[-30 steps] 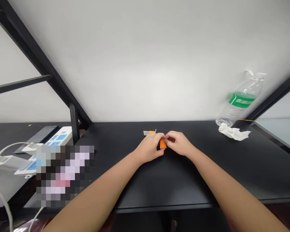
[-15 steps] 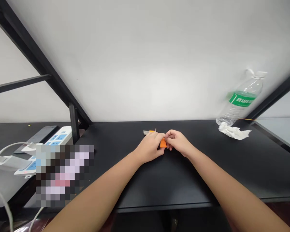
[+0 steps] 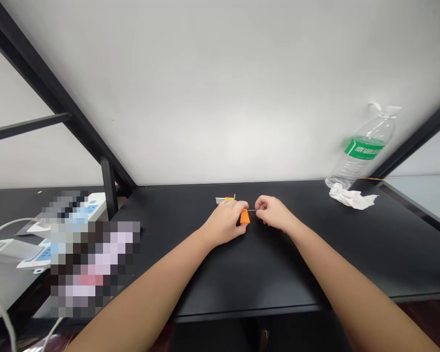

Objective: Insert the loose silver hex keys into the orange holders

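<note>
My left hand [image 3: 226, 221] is closed around an orange holder [image 3: 245, 216] over the black table. Past its knuckles, several thin silvery rods [image 3: 220, 200] stick out leftward beside another bit of orange, and a bent metal end [image 3: 234, 196] points up. To the right, my right hand [image 3: 273, 212] pinches a thin metal rod [image 3: 252, 210], which spans the small gap between the orange holder and my fingertips. How far the rod reaches into the holder is hidden.
A clear bottle with a green label [image 3: 364, 148] leans at the back right, with crumpled white tissue [image 3: 353, 198] before it. White power strips [image 3: 95, 200], cables and a blurred patch lie left, beyond a black metal frame [image 3: 109, 188].
My right hand has moved slightly right, away from the orange holder, and the thin rod now shows between them. My left hand keeps its grip. The view has shifted slightly.
</note>
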The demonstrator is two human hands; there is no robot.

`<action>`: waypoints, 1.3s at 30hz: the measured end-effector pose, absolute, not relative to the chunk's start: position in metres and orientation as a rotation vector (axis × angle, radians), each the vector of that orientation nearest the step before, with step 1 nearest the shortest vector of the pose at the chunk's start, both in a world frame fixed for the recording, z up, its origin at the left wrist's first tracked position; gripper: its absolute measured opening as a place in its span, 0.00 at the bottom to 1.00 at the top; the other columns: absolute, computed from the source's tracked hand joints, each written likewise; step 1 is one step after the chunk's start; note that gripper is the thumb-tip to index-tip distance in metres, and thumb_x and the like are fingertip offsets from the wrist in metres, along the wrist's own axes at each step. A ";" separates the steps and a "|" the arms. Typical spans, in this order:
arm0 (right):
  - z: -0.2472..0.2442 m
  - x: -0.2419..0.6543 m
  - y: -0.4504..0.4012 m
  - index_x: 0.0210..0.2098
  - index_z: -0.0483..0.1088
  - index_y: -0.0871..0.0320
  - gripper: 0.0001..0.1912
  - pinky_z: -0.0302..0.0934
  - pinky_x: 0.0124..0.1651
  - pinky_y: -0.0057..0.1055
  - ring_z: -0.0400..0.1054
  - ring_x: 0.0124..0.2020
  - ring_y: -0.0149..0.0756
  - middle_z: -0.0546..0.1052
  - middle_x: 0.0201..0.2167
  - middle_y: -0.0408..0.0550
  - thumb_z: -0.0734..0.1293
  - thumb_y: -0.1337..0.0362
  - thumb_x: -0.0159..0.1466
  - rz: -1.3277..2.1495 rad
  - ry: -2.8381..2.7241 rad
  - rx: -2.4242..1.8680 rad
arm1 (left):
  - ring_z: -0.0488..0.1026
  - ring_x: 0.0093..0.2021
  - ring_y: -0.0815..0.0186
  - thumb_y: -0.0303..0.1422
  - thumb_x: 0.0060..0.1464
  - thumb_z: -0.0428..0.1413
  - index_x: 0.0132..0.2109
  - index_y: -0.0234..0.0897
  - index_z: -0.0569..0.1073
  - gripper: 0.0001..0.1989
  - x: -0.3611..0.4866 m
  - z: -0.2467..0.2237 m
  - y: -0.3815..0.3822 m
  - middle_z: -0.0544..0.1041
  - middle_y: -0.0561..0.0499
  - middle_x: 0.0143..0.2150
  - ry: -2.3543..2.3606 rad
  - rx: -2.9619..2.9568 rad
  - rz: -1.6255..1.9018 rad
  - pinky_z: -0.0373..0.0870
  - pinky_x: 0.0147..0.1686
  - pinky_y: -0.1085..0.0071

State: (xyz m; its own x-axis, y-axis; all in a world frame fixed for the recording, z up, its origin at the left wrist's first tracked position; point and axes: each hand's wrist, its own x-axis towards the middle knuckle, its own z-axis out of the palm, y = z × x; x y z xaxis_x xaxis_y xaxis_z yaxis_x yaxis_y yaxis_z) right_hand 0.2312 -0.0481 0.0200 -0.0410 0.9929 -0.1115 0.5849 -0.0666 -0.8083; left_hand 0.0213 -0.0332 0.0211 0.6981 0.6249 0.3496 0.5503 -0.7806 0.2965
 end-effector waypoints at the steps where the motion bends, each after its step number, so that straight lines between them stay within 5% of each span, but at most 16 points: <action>1: 0.022 0.235 -0.048 0.30 0.67 0.55 0.05 0.58 0.25 0.26 0.67 0.24 0.31 0.74 0.25 0.41 0.65 0.70 0.53 0.888 -1.737 -1.751 | 0.74 0.48 0.53 0.29 0.53 0.59 0.53 0.39 0.68 0.20 0.021 0.020 -0.032 0.77 0.44 0.48 0.961 2.738 0.646 0.71 0.51 0.56; 9: 0.037 0.257 -0.051 0.33 0.70 0.54 0.03 0.55 0.31 0.31 0.67 0.29 0.36 0.76 0.32 0.45 0.66 0.63 0.58 0.573 -2.012 -2.077 | 0.75 0.48 0.53 0.30 0.53 0.60 0.54 0.38 0.69 0.21 0.019 0.019 -0.031 0.77 0.43 0.47 0.973 2.732 0.610 0.71 0.52 0.56; 16: 0.023 0.255 -0.048 0.54 0.69 0.54 0.21 0.58 0.50 0.40 0.61 0.55 0.52 0.69 0.56 0.55 0.67 0.60 0.61 0.309 -2.197 -1.923 | 0.75 0.48 0.53 0.31 0.53 0.61 0.54 0.38 0.68 0.21 0.019 0.019 -0.032 0.77 0.43 0.47 0.948 2.728 0.598 0.71 0.51 0.56; 25: 0.003 0.247 -0.037 0.46 0.69 0.53 0.17 0.56 0.44 0.36 0.61 0.48 0.47 0.70 0.49 0.53 0.62 0.74 0.60 0.340 -2.130 -2.014 | 0.74 0.48 0.54 0.31 0.53 0.60 0.53 0.37 0.69 0.20 0.020 0.026 -0.034 0.77 0.44 0.47 0.954 2.711 0.568 0.71 0.51 0.57; 33: 0.011 0.248 -0.040 0.44 0.70 0.54 0.13 0.59 0.47 0.38 0.64 0.48 0.45 0.72 0.48 0.51 0.65 0.69 0.59 0.322 -2.010 -1.882 | 0.75 0.48 0.54 0.30 0.53 0.60 0.54 0.39 0.68 0.21 0.020 0.025 -0.035 0.77 0.45 0.49 0.952 2.678 0.616 0.71 0.51 0.57; 39: 0.020 0.233 -0.048 0.40 0.71 0.54 0.08 0.64 0.39 0.31 0.71 0.34 0.34 0.77 0.35 0.43 0.62 0.61 0.64 0.929 -1.844 -1.449 | 0.74 0.49 0.55 0.28 0.53 0.59 0.53 0.40 0.68 0.20 0.022 0.024 -0.036 0.77 0.45 0.50 0.904 2.638 0.664 0.71 0.51 0.56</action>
